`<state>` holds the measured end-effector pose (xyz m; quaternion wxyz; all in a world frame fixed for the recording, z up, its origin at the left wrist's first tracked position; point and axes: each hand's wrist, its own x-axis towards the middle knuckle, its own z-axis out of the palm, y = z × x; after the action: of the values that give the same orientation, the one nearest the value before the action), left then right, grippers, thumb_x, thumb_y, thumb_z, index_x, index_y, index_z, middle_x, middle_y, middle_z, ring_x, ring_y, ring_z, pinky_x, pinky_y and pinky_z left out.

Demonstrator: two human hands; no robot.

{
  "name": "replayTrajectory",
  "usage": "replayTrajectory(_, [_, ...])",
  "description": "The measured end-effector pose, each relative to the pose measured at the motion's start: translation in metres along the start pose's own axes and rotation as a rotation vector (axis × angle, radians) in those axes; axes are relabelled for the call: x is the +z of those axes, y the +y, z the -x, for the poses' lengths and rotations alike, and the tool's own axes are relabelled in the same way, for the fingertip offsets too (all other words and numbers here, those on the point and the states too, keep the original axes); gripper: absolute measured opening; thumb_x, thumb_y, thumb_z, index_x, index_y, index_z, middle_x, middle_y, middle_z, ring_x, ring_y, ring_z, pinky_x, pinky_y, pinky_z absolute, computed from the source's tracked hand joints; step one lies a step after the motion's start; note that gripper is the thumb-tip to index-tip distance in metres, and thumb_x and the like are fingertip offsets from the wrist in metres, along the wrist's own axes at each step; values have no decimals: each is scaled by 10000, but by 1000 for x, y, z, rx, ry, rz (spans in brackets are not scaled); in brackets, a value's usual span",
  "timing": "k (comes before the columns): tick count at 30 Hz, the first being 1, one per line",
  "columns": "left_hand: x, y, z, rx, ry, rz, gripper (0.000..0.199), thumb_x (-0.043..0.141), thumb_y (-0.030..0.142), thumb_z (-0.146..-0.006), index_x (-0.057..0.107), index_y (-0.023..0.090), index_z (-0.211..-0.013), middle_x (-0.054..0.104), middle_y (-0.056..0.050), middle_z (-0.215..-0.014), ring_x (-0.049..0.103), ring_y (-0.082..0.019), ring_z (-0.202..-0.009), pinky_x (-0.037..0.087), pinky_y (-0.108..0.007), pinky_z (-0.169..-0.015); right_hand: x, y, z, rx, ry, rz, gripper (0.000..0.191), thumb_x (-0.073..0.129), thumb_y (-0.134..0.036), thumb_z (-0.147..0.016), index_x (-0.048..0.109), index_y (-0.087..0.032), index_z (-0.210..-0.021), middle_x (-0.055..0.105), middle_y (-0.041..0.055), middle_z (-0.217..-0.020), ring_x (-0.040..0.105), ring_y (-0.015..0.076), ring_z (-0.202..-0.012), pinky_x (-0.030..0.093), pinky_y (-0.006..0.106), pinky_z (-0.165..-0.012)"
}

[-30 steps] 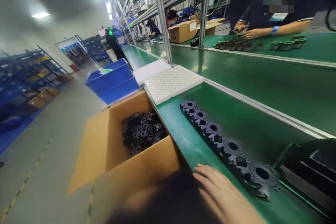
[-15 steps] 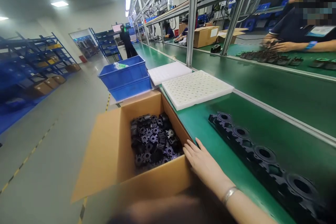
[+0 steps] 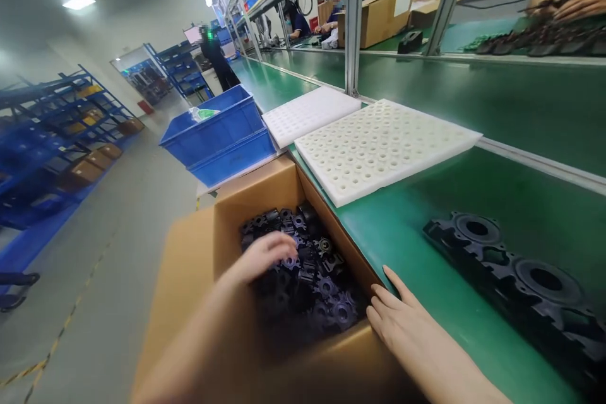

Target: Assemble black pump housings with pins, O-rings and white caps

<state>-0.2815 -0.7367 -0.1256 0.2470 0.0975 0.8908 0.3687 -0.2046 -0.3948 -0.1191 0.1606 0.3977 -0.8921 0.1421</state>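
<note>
An open cardboard box (image 3: 189, 252) holds a heap of black metal parts (image 3: 326, 287). Over the heap hangs my left hand (image 3: 269, 254), blurred, with its fingers curled; whether anything is between them is unclear. My right hand (image 3: 395, 315) rests on the box's right edge, its fingers spread and the thumb near the green bench (image 3: 374, 233). To the right of that hand, a row of black ring-shaped parts (image 3: 544, 281) lies on the bench.
White foam trays with holes (image 3: 379, 145) and without visible parts (image 3: 307, 113) lie beyond the box. Blue bins (image 3: 222, 132) stand at its far left. A metal post (image 3: 353, 25) rises behind the trays. Across the bench, a person's hands (image 3: 572, 6) work over small parts.
My left hand has come up from the blurred bottom edge to above the heap. The view has shifted, so the box and trays look larger. My right hand still rests on the box edge.
</note>
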Motion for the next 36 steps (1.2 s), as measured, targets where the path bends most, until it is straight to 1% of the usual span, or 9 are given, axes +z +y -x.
replayTrajectory(2, [-32, -23, -25, -154, 62, -190, 388, 588, 354, -943, 542, 200, -1295, 525, -106, -1384, 554, -277, -1206, 472, -528, -1003, 3, 0, -1, 21, 10, 4, 380, 399, 1, -876, 563, -234, -626, 512, 32, -644, 570, 270, -853, 186, 645, -1193])
replayTrajectory(3, [-40, -35, -34, -233, 68, -280, 413, 601, 347, -934, 529, 206, -1316, 498, -108, -1416, 526, -292, -1243, 447, -550, -1028, 3, 0, -2, 32, 9, 4, 399, 382, 11, -869, 562, -240, -615, 497, 30, -627, 564, 267, -830, 212, 644, -1187])
replayTrajectory(7, [-33, -78, -48, -492, -37, -585, 503, 637, 349, -909, 486, 208, -1368, 412, -119, -1496, 445, -340, -1326, 395, -605, -1062, 1, 0, -3, 56, -11, -14, 400, 396, 20, -849, 571, -244, -605, 478, 34, -618, 554, 270, -841, 246, 624, -1189])
replayTrajectory(10, [-26, -97, -54, -566, -142, -767, 498, 628, 362, -914, 486, 212, -1368, 420, -117, -1490, 463, -333, -1310, 417, -591, -1048, -1, -1, -2, 38, -15, 24, 406, 369, 24, -834, 596, -234, -617, 493, 48, -624, 555, 283, -852, 218, 658, -1187])
replayTrajectory(14, [-26, -104, -69, -593, -226, -956, 479, 618, 369, -920, 497, 206, -1354, 465, -116, -1447, 497, -318, -1275, 442, -570, -1027, -2, -3, 0, 10, -72, 147, 418, 335, 29, -803, 644, -213, -657, 534, 68, -650, 556, 297, -862, 182, 693, -1184])
replayTrajectory(18, [-10, -106, -75, -598, -253, -1101, 494, 623, 377, -915, 495, 204, -1359, 450, -123, -1463, 461, -338, -1311, 417, -595, -1042, -1, -4, 2, -11, -144, 210, 312, 435, -7, -767, 669, -190, -673, 549, 74, -663, 553, 313, -868, 141, 704, -1187])
replayTrajectory(24, [13, -103, -67, -508, -273, -1201, 443, 629, 356, -913, 531, 195, -1314, 483, -113, -1431, 479, -324, -1292, 415, -585, -1043, 0, -6, 2, 17, -60, 115, 336, 421, 20, -735, 667, -193, -649, 511, 63, -622, 539, 300, -827, 165, 675, -1192])
replayTrajectory(31, [-10, -104, -72, -439, -403, -1160, 392, 619, 347, -924, 553, 186, -1275, 553, -105, -1339, 580, -272, -1162, 514, -499, -948, -6, -7, 0, 35, -79, 84, 293, 476, 8, -679, 694, -188, -682, 526, 69, -643, 534, 307, -849, 167, 653, -1202])
replayTrajectory(36, [-20, -108, -77, -460, -457, -1138, 367, 619, 344, -925, 568, 179, -1249, 570, -101, -1314, 598, -258, -1130, 528, -482, -929, -3, -5, 2, -28, -106, 218, 218, 523, -54, -680, 685, -197, -653, 512, 75, -618, 528, 320, -815, 200, 675, -1189])
